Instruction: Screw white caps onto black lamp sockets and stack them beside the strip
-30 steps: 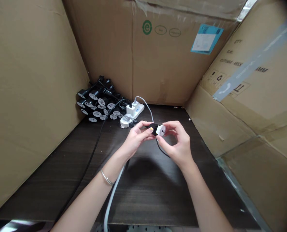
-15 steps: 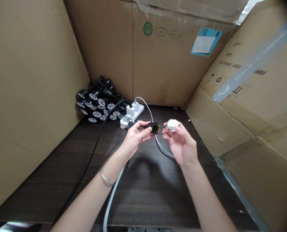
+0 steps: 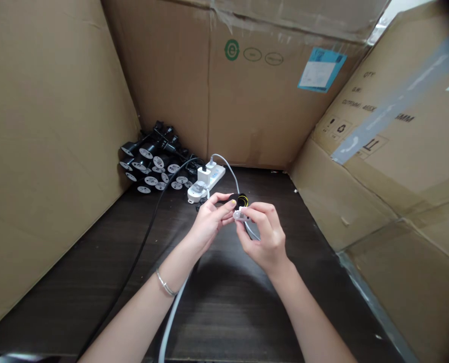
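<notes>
My left hand [image 3: 211,219] is closed around a black cylindrical housing [image 3: 241,200], whose open end faces right and shows yellow wire inside. Between the fingertips of my right hand [image 3: 264,232] is a small white round part [image 3: 240,215], held just below the housing's opening. Whether the two parts touch cannot be made out. Behind my left hand lies a white power strip [image 3: 217,176] with plugs in it.
Several black fittings with white round ends [image 3: 151,180] are piled at the back left. A black cable [image 3: 146,237] and a grey cable [image 3: 175,312] cross the dark table [image 3: 239,307]. Cardboard walls [image 3: 247,111] stand on three sides.
My right hand has moved left and turned over, bringing the white part from beside the black housing to just below its opening. My left hand has stayed nearly in place.
</notes>
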Demonstrator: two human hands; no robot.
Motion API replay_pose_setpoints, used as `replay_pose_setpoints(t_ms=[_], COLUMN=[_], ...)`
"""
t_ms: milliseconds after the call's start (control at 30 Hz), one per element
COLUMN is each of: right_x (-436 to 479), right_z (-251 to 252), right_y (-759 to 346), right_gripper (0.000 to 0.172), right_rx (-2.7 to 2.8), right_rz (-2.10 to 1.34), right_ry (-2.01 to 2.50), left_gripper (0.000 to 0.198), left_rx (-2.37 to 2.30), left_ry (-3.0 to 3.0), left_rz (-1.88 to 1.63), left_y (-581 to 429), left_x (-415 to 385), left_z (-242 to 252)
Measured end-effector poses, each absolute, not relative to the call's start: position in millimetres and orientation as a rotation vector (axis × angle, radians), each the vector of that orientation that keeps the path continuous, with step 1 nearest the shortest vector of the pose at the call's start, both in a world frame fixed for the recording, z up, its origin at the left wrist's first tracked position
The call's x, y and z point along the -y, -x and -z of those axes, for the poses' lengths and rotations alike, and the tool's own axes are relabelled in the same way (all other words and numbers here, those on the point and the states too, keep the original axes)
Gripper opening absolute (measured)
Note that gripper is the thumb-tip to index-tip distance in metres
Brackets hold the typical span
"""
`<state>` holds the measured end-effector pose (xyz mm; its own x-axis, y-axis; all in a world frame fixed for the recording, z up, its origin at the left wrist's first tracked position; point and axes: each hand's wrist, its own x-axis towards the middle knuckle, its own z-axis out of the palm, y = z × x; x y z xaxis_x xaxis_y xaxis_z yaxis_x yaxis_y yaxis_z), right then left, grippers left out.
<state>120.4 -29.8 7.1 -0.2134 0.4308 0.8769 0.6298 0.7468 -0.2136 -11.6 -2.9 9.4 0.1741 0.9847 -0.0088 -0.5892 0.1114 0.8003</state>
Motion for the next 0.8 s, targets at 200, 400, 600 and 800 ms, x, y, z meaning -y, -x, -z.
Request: replay_pose_setpoints(t_ms=[200, 400, 600, 800], right_x=[25.2, 24.4, 25.8, 25.8], right_z=[-6.7, -10.4, -12.3, -1.8], right_y=[-123.7, -126.9, -127.6, -120.9], right_gripper=[0.036, 0.035, 0.038, 0.039], right_rx=[1.796, 1.747, 1.662, 1.833], right_rz=[0.228, 0.202, 0.189, 0.308], right_ry=[0.842, 0.860, 0.890, 0.847], left_gripper=[0.029, 0.029, 0.026, 0.031], left_rx=[-0.616, -0.617, -0.627, -0.620], left_ry=[-0.750, -0.751, -0.751, -0.763], left_rz=[-1.287, -1.291, -1.284, -1.297], left_y=[12.1, 12.3, 12.2, 9.4], left_x=[2.7, 3.4, 4.1, 5.5], left_z=[-8.1, -9.1, -9.8, -9.2])
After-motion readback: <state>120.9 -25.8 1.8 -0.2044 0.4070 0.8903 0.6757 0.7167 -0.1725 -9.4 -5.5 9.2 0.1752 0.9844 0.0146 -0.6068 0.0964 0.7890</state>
